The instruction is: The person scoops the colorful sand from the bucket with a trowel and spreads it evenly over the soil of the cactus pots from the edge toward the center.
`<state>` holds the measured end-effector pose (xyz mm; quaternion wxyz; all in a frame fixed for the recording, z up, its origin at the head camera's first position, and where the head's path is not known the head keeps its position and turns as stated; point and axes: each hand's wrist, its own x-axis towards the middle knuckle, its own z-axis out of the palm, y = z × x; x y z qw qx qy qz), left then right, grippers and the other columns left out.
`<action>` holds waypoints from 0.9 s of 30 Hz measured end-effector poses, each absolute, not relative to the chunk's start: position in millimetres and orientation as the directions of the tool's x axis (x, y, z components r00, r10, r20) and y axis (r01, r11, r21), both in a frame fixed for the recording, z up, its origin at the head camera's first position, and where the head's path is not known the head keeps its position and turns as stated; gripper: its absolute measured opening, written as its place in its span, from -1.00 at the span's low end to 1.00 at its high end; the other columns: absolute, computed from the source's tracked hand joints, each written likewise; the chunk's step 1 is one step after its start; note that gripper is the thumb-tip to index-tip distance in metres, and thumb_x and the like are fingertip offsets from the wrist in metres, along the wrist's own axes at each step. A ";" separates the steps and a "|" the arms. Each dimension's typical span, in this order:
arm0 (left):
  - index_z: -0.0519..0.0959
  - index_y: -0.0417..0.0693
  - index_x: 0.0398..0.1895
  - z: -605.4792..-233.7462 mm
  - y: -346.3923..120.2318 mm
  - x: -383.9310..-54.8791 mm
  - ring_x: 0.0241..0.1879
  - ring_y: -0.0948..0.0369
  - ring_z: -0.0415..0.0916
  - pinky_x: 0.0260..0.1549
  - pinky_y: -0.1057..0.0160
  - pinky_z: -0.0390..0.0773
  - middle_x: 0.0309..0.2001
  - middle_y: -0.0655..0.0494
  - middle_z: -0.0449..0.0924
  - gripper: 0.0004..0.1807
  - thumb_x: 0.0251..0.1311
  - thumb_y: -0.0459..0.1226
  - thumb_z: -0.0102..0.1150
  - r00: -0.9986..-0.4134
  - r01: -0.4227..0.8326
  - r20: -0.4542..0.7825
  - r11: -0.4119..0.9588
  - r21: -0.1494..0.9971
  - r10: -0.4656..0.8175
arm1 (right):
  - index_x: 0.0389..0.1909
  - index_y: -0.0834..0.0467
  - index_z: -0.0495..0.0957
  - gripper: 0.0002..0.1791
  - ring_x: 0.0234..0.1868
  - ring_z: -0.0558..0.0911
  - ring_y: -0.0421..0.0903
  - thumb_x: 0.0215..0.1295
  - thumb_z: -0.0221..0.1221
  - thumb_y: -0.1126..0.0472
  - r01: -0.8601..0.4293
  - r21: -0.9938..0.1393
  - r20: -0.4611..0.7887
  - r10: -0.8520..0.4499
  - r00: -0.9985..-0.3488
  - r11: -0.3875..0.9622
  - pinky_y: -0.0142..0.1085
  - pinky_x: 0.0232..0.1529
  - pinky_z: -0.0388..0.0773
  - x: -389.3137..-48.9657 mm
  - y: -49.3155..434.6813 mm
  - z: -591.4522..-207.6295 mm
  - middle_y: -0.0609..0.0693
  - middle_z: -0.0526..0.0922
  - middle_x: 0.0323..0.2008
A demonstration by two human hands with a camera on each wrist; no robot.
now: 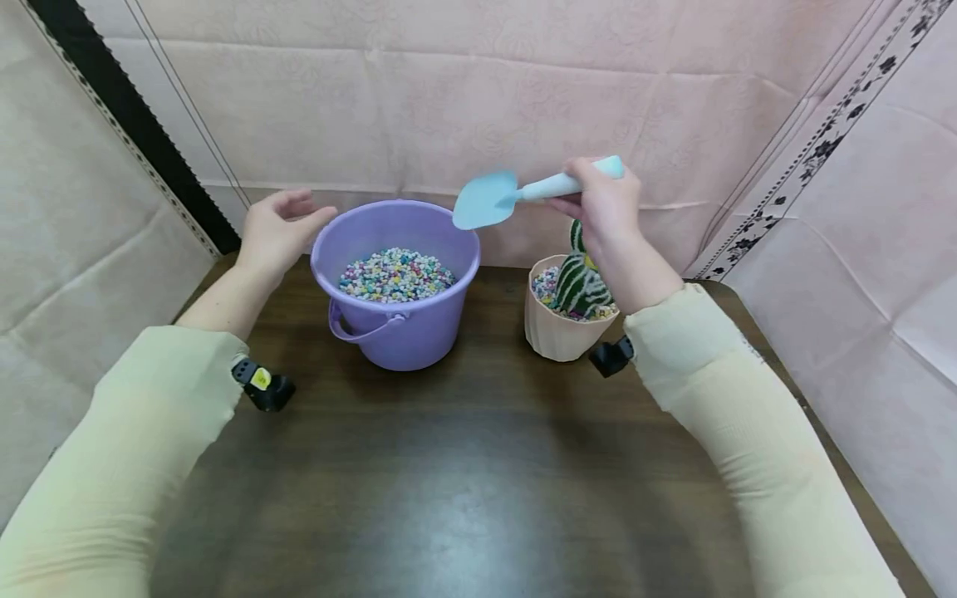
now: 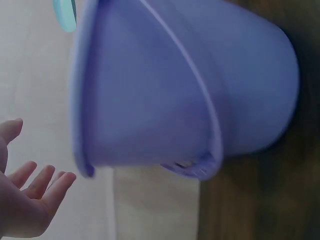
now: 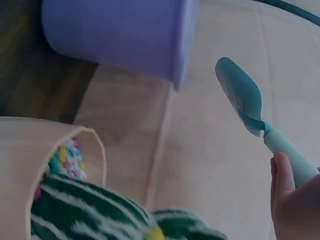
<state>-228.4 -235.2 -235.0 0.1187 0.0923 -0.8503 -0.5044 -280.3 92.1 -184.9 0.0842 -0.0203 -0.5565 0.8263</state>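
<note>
My right hand [image 1: 609,208] grips the handle of a light blue trowel [image 1: 486,200], held above and between the bucket and the pot. The trowel's blade points left, over the right rim of the purple bucket [image 1: 419,332]. Inside that bucket lie many small multicoloured pebbles [image 1: 396,276]. Beside the bucket's left rim is my left hand [image 1: 280,228], its fingers loosely bent with nothing in them; in the left wrist view it stands apart from the rim. Below my right forearm, a cream pot [image 1: 557,332] holds a striped green cactus [image 1: 581,284] set in similar pebbles, partly hidden by the arm.
A dark brown wooden table [image 1: 449,465] carries the bucket and pot. Pale patterned cloth [image 1: 374,108] hangs behind and along both sides. The bucket's handle [image 1: 366,332] hangs down at its front left. Small black cameras sit at both wrists.
</note>
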 end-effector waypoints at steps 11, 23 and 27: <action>0.10 -0.16 0.41 -287.6 -251.1 -227.0 -0.10 0.27 0.58 -0.19 0.37 0.64 0.20 -0.09 0.36 -0.15 0.18 0.11 0.07 -0.978 -0.113 -0.048 0.327 0.938 -0.201 | -0.52 0.14 0.48 -0.90 -0.38 0.61 -0.16 0.13 0.18 0.34 -0.107 -0.993 0.111 0.117 -0.987 0.039 -0.38 -0.40 0.67 -280.2 48.3 -218.6 -0.06 0.49 -0.50; 0.23 -0.16 0.36 -292.0 -240.0 -225.3 -0.30 0.34 0.63 -0.37 0.44 0.65 0.21 -0.25 0.38 -0.35 0.28 -0.04 0.02 -0.953 -0.049 0.024 0.233 0.971 -0.301 | -0.36 0.15 0.63 -0.85 -0.29 0.55 -0.11 0.04 0.21 0.20 -0.253 -0.764 0.300 -0.021 -0.954 0.594 -0.44 -0.36 0.45 -285.0 13.4 -245.3 0.05 0.69 -0.34; 0.26 -0.13 0.35 -291.9 -237.0 -224.0 -0.06 0.07 0.60 -0.37 0.44 0.65 0.20 -0.20 0.42 -0.41 0.30 -0.10 0.02 -0.937 -0.042 0.054 0.262 0.964 -0.346 | -0.36 0.15 0.63 -0.85 -0.26 0.56 -0.08 0.04 0.21 0.20 -0.267 -0.748 0.299 -0.051 -0.953 0.608 -0.37 -0.27 0.50 -288.4 3.8 -249.1 0.04 0.67 -0.37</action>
